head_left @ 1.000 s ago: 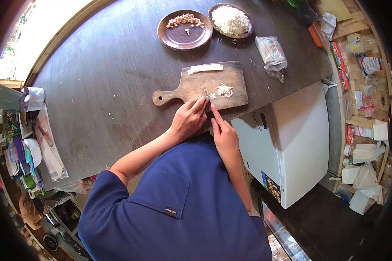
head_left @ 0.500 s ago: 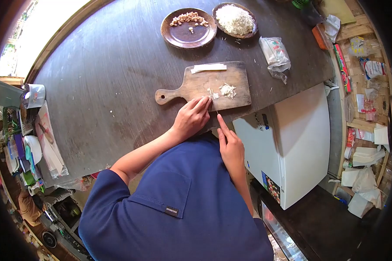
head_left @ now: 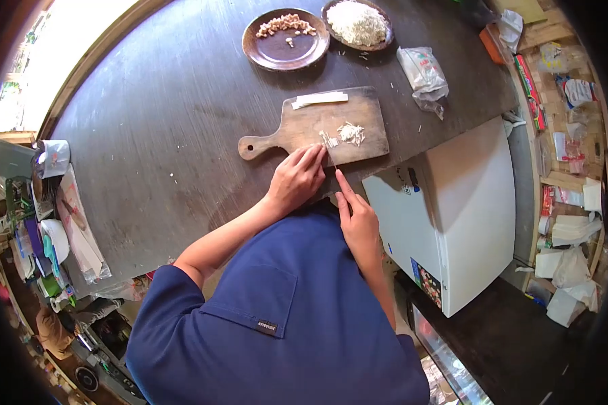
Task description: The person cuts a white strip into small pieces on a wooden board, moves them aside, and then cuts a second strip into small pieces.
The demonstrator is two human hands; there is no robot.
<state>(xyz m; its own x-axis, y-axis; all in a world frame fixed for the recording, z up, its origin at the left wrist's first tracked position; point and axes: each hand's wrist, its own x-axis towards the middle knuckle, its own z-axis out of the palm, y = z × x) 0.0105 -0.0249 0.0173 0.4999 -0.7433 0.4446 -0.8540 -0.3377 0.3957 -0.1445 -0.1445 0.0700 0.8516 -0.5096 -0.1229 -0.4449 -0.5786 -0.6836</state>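
Observation:
My right hand [head_left: 359,226] is closed around a knife, its index finger stretched along the top. The thin blade [head_left: 334,160] lies over the near edge of a wooden cutting board [head_left: 300,128], close to my left fingertips. My left hand [head_left: 298,174] rests at that same edge with fingers bent and pressed together; whatever is under them is hidden. Thin white slices [head_left: 327,139] lie just beyond those fingertips, beside a small pile of white slivers [head_left: 350,133]. Along the board's far side are longer white strips [head_left: 319,99].
Beyond the board stand a brown plate [head_left: 277,59] with chopped brown pieces and a dish heaped with white shreds [head_left: 357,23]. A plastic bag [head_left: 423,75] lies to their right on the dark table [head_left: 148,135]. A white freezer [head_left: 473,202] stands at the table's right edge.
The whole view has shifted slightly. The white slices by my left fingertips look a little more spread. Both hands keep nearly the same pose at the board's near edge.

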